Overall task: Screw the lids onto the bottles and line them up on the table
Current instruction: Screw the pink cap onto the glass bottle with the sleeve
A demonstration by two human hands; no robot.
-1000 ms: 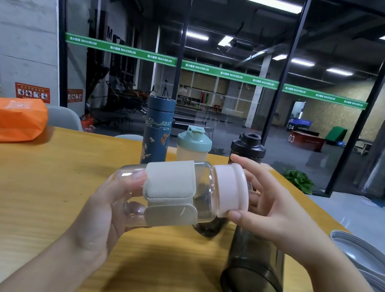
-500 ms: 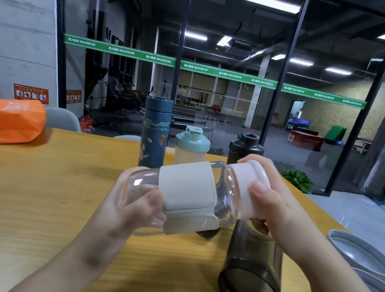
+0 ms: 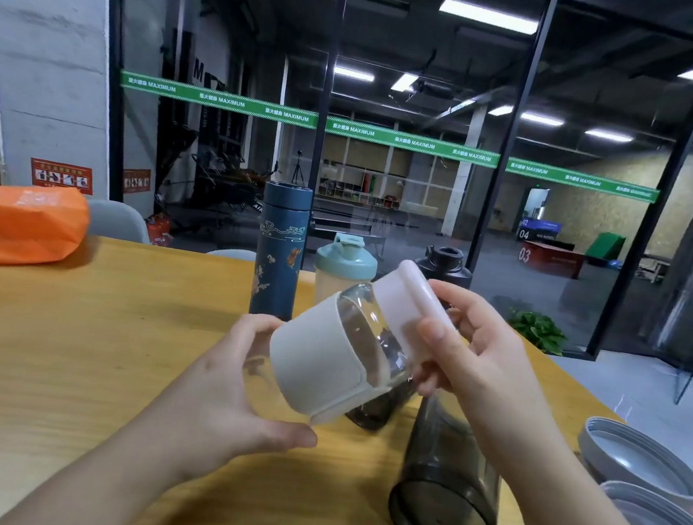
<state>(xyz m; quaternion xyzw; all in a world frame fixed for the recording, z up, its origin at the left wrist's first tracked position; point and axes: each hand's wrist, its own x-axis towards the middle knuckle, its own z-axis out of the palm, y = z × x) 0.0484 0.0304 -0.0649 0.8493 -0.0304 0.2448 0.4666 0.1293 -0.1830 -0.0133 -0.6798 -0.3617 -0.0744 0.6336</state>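
Clear glass bottle [image 3: 364, 341] with grey sleeve held tilted above the wooden counter [image 3: 71, 340], pale pink lid [image 3: 412, 295] up and to the right. Left hand [image 3: 232, 395] grips its base; right hand [image 3: 476, 357] curls round the lid. Behind: blue flask [image 3: 281, 251], teal-capped shaker [image 3: 345, 268], dark bottle [image 3: 445, 264] standing in a row. Smoky bottle [image 3: 447, 486] lying near the right forearm.

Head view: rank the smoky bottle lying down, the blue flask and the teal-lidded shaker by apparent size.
1. Smoky bottle, though it lies nearest the camera, so unsure.
2. Blue flask.
3. Teal-lidded shaker, partly hidden behind the held bottle.
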